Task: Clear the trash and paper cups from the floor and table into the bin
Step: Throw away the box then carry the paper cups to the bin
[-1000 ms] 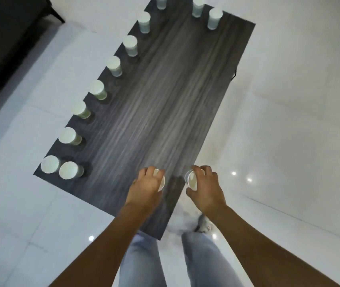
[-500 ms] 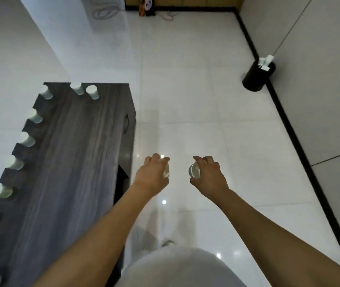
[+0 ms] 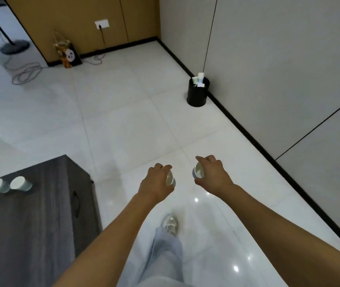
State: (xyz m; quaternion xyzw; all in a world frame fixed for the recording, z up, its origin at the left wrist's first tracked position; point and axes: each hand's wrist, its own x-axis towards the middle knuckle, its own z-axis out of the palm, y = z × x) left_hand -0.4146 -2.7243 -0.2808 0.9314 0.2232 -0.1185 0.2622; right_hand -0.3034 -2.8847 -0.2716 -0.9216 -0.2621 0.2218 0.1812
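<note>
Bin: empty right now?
No, the black bin by the wall already has paper cups sticking up above its rim.

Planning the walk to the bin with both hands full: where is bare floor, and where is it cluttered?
Bare tiles run from the hands, left hand and right hand, to the black bin, between the dark table and the baseboard. Clutter: the cable and gift bag by the far wall.

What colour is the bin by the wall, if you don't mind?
The bin is black, head view.
</note>
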